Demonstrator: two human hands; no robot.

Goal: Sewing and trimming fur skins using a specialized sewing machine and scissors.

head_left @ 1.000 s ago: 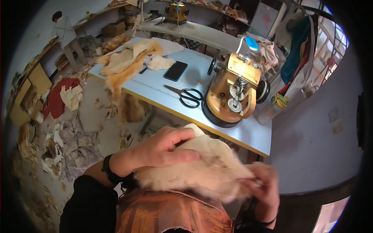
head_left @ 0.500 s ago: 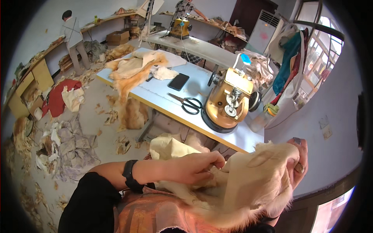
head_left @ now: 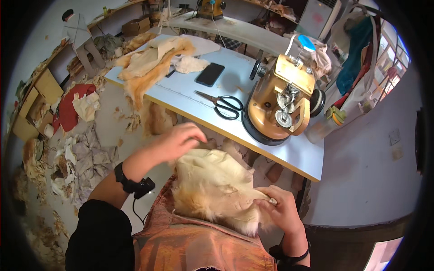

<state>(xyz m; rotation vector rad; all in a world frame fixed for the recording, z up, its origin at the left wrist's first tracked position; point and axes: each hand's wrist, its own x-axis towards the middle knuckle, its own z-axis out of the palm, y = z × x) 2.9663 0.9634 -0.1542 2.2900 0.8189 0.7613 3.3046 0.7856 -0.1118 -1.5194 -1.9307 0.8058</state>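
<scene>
A cream fur pelt (head_left: 212,185), skin side up with tan hair along its edges, lies across my lap over an orange-brown apron (head_left: 194,246). My left hand (head_left: 178,140) rests on the pelt's far left edge, fingers curled down on it. My right hand (head_left: 278,210) pinches the pelt's near right edge between thumb and fingers. A black wrist strap with a cable (head_left: 133,185) sits on my left forearm.
A pale blue table (head_left: 253,131) stands ahead with black scissors (head_left: 224,105), a black phone (head_left: 209,74), a tan fur sewing machine (head_left: 282,101) and a pile of pelts (head_left: 153,63). Fur scraps and a red cloth (head_left: 68,108) litter the floor at left.
My right hand came down from holding the pelt up at the right and now pinches its near edge. The pelt has settled flat on my lap. My left hand shifted to its far edge.
</scene>
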